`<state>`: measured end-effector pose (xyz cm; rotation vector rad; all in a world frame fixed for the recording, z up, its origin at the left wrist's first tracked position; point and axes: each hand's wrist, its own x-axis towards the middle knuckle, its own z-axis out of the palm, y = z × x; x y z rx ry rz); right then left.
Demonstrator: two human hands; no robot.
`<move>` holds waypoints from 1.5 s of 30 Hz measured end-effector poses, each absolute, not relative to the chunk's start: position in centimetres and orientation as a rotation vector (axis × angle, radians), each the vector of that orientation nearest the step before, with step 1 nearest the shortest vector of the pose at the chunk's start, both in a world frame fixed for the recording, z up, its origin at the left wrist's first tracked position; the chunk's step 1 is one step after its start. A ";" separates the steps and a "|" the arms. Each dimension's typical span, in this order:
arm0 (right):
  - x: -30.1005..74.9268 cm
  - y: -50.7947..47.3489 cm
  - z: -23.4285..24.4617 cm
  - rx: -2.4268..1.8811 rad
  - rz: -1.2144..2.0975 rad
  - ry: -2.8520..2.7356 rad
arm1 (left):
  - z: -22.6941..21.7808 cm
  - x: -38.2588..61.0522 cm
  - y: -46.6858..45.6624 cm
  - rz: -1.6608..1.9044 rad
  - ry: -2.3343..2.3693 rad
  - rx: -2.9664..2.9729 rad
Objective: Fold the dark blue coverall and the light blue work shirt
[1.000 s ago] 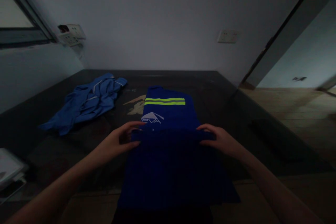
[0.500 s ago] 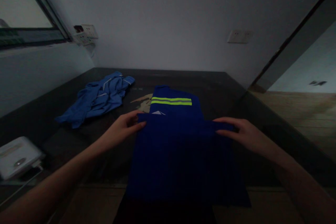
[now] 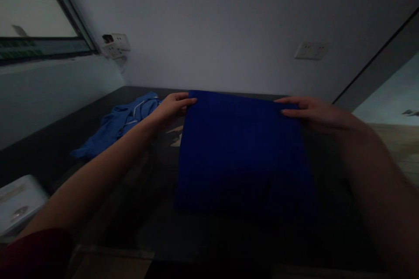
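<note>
A dark blue garment hangs spread between my two hands over the dark table. Its upper left corner is pinched by my left hand, thumb on the near side. My right hand grips the upper right corner the same way. The cloth drops from this edge toward me, with its lower right part lost in shadow. No reflective stripes show on the face turned to me. Left of the garment, behind my left forearm, lies a crumpled lighter blue garment with white piping.
A white box-like device sits at the table's left edge. The dark table meets a pale wall behind, which carries a socket plate and, at the left corner, more sockets. A tan patch shows beside the garment.
Both hands have moved up and away from me, carrying the garment's edge toward the wall. The yellow-green striped section is now covered. The view has shifted slightly.
</note>
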<state>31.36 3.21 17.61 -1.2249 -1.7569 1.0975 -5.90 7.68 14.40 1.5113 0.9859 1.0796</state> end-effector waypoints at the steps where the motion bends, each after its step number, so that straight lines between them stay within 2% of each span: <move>1: 31.3 4.4 18.0 -1.230 1.169 -1.718 | 14.5 -5.9 8.8 1.104 0.962 1.510; 3: 31.1 6.6 18.5 -1.232 1.297 -1.630 | 14.3 -5.8 11.1 1.149 0.922 1.506; 8: 31.0 12.9 16.8 -1.258 1.272 -1.641 | 11.8 -5.4 17.1 1.177 0.929 1.537; 11: 30.9 16.9 14.3 -1.336 1.129 -1.736 | 9.5 -5.1 20.4 1.107 1.147 1.646; 16: 29.8 21.0 9.0 -1.735 0.683 -2.032 | 4.9 -4.2 23.2 0.985 1.386 1.801; 21: 29.1 22.0 3.8 -1.858 0.587 -2.079 | 0.2 -3.9 23.7 0.927 1.514 1.876; 25: 29.5 21.9 1.7 -1.854 0.554 -2.089 | -1.5 -4.3 24.2 0.865 1.522 1.914; 31: 30.2 21.3 1.9 -1.760 0.516 -2.106 | -1.3 -3.9 25.0 0.925 1.488 1.957; 40: 31.0 23.3 6.5 -1.412 0.683 -2.138 | 0.0 -4.6 26.2 0.888 1.384 1.977; 45: 30.2 25.5 5.2 -1.499 0.636 -2.154 | -1.0 -4.4 27.6 0.869 1.480 1.947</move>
